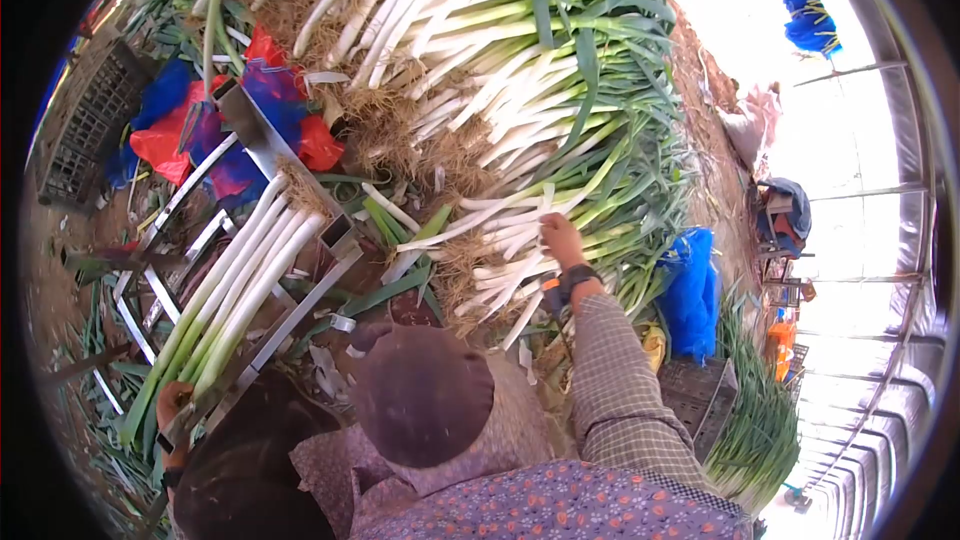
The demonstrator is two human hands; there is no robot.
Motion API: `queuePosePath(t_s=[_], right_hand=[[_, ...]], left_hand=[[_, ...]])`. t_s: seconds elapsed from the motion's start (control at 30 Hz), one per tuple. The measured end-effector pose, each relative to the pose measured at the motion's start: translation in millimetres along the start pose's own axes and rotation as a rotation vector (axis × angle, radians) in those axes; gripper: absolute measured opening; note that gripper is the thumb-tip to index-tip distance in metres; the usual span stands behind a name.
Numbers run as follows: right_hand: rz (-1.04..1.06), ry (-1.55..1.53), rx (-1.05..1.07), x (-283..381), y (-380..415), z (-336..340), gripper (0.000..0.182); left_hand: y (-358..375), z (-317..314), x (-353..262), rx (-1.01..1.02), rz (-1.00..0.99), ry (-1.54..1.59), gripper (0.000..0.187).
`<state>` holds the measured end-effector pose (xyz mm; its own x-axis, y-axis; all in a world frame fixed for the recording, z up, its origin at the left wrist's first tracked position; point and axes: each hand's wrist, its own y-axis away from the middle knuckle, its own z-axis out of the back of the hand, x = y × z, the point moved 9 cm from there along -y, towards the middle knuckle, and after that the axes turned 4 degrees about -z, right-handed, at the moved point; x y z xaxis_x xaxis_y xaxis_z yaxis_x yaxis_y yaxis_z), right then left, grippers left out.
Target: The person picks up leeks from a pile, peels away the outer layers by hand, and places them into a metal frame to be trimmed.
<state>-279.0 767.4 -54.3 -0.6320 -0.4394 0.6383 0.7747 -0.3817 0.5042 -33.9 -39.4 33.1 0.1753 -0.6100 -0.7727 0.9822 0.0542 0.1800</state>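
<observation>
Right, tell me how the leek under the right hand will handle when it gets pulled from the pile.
The leek under the right hand looks long and thin, so it would probably sag at the leafy end. Its white shaft looks firm. Neighbouring stalks in the pile overlap it, so it may drag some along.

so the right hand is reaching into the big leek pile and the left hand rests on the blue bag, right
Not quite. In the head view the right hand does reach into the big leek pile, but the left hand is at the green end of the leek bundle lying in the metal frame, not on the blue bag.
</observation>
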Motion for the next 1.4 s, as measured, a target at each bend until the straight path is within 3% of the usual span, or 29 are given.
queuePosePath(t_s=[0.03, 0.07, 0.1, 0.13, 0.2, 0.23, 0.33, 0.4, 0.5, 0.57, 0.6, 0.67, 0.7, 0.83, 0.9, 1.0, 1.03, 1.1, 1.2, 1.23, 1.3, 1.33, 1.37, 1.4], right_hand=[[0.228, 0.188, 0.041, -3, -21, -31, 0.028], [0.246, 0.293, 0.021, 1, -27, -55, 0.031], [0.489, 0.398, 0.014, 18, -23, -78, 0.035], [0.251, 0.272, 0.074, 21, -23, -95, 0.034], [0.141, 0.473, 0.052, 42, -15, -118, 0.04], [0.217, 0.492, -0.004, 31, -31, -131, 0.041], [0.138, 0.327, -0.055, 29, -42, -127, 0.033], [0.011, 0.158, -0.051, 57, -14, -101, 0.033], [0.196, 0.076, -0.229, 90, 39, -48, 0.029], [0.053, -0.259, -0.11, 71, 69, -5, 0.022], [0.012, -0.402, -0.216, 94, 114, 35, 0.011], [0.325, -0.635, -0.381, 78, 143, 113, 0.009], [0.215, -0.718, -0.409, 83, 171, 139, 0.012], [0.207, -0.687, -0.356, 115, 256, 168, 0.011], [0.377, -0.716, -0.216, 143, 286, 179, 0.013], [0.53, -1.044, -0.318, 170, 305, 240, 0.021], [0.682, -0.935, -0.315, 186, 316, 259, 0.021], [0.783, -0.856, -0.422, 206, 336, 281, 0.019], [0.639, -0.915, -0.432, 187, 288, 291, 0.012], [0.536, -0.721, -0.536, 174, 259, 291, 0.008], [0.593, -0.273, -0.68, 160, 200, 272, 0.005], [0.388, -0.429, -0.549, 133, 158, 244, 0.005], [0.327, -0.469, -0.388, 106, 113, 218, 0.007], [0.124, -0.344, -0.294, 80, 77, 191, 0.013]], left_hand=[[4, 1, 7, -0.004, 0.026, 0.047, 0.012], [7, 3, 23, 0.043, 0.028, 0.067, 0.016], [8, 4, 29, 0.031, 0.071, 0.014, 0.019], [11, 8, 49, 0.013, 0.125, -0.006, 0.02], [15, 12, 70, 0.011, 0.17, -0.053, 0.02], [14, 14, 69, 0.027, 0.164, -0.082, 0.021], [19, 16, 79, 0.048, 0.217, -0.045, 0.021], [17, 14, 84, 0.044, 0.24, 0.041, 0.023], [20, 12, 79, 0.016, 0.236, 0.19, 0.025], [24, 14, 90, 0.001, 0.25, 0.223, 0.026], [22, 14, 94, 0.001, 0.247, 0.228, 0.026], [18, 12, 94, 0.001, 0.239, 0.218, 0.026], [18, 11, 93, 0.003, 0.237, 0.212, 0.025], [18, 13, 89, -0.006, 0.228, 0.176, 0.025], [18, 12, 85, -0.004, 0.231, 0.155, 0.025], [15, 9, 93, -0.005, 0.223, 0.118, 0.025], [15, 9, 90, -0.006, 0.223, 0.107, 0.025], [11, 6, 87, -0.003, 0.218, 0.08, 0.025], [8, 4, 83, 0.0, 0.204, 0.042, 0.025], [9, 5, 80, -0.001, 0.201, 0.028, 0.025], [15, 10, 78, -0.009, 0.196, 0.003, 0.025], [17, 12, 76, -0.01, 0.189, -0.007, 0.025], [18, 14, 74, -0.012, 0.186, -0.022, 0.025], [20, 15, 71, -0.01, 0.187, -0.039, 0.026]])
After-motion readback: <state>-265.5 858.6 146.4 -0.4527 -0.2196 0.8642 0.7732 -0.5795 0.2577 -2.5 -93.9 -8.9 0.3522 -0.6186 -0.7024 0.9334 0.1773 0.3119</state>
